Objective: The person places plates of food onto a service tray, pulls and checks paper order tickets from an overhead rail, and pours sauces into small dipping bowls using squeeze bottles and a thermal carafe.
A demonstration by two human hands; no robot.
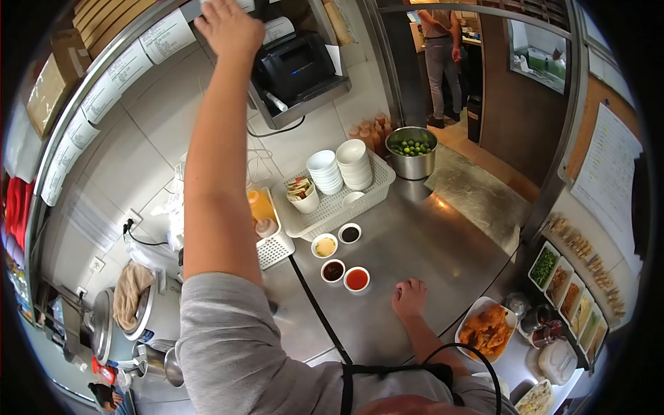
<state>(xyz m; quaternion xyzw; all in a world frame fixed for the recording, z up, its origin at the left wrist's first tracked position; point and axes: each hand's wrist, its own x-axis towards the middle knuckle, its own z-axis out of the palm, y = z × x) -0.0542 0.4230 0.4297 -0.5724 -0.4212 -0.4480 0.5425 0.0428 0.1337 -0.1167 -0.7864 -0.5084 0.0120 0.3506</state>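
Note:
My left hand (229,31) is raised to the ticket rail, beside a white paper slip (246,5). Its fingers look stretched out, though the tips reach the top edge of the view. My right hand (409,297) rests on the steel counter (443,242) with fingers curled in and nothing visible in them. To its left stand small white cups: one of red sauce (357,279), one of dark brown sauce (333,270), one of yellowish sauce with green bits (324,245) and one of black sauce (351,234).
A perforated basket (304,225) holds stacked white bowls (353,164) and packets. Behind it are a pot of green limes (413,149) and a black printer (294,69). Fried food (488,330) and a garnish tray (568,301) lie right. Another person (441,62) stands beyond the opening.

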